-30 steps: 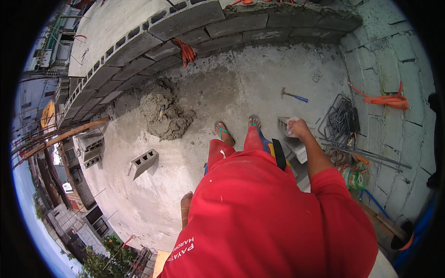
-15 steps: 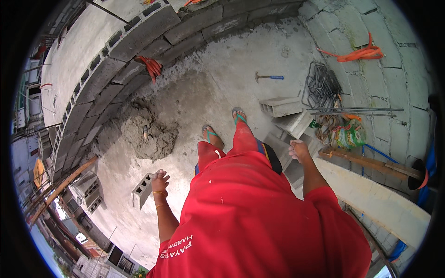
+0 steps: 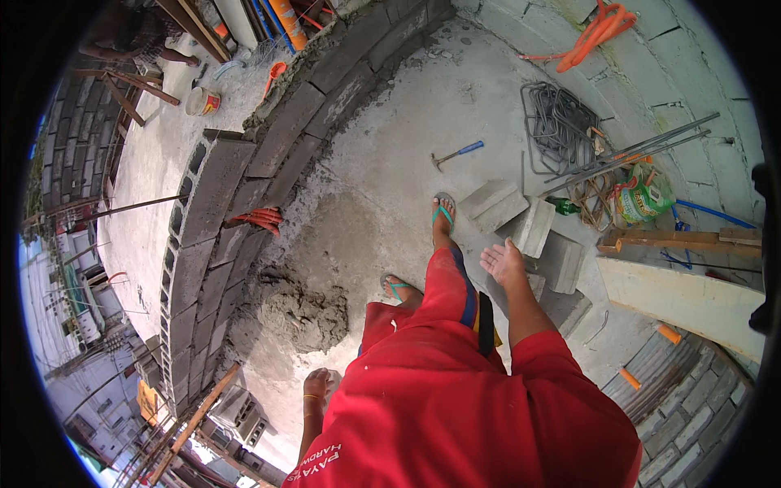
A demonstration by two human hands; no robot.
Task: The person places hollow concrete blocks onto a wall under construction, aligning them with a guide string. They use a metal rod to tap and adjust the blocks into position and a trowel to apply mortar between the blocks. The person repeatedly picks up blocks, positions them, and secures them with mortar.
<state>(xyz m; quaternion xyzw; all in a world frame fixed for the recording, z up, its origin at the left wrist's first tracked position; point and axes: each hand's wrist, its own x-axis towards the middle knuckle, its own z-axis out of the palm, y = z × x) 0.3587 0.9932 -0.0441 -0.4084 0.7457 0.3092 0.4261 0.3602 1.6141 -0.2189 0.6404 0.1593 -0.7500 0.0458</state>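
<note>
My right hand (image 3: pixel 503 263) hangs open in the air with its fingers stretched out, holding nothing. Under and beside it lies a stack of grey concrete blocks (image 3: pixel 560 259) on the floor. My left hand (image 3: pixel 318 384) is low by my left hip, its fingers loosely bent and apart, with nothing seen in it; part of it is turned from view. Nearest to that hand is a heap of wet mortar (image 3: pixel 305 315) on the concrete floor (image 3: pixel 382 154). A hammer (image 3: pixel 457 154) with a blue handle lies beyond my feet.
A hollow-block wall (image 3: pixel 215 195) curves along the left, with orange gloves (image 3: pixel 259 219) on it. At right are bent steel bars (image 3: pixel 557 122), a green sack (image 3: pixel 641 199), a timber (image 3: pixel 683 241) and an orange hose (image 3: pixel 598 37). Another person (image 3: pixel 134 41) is beyond the wall.
My view has turned and I have stepped toward the blocks on the right. My right hand has opened out over them; my left hand has dropped back beside my hip.
</note>
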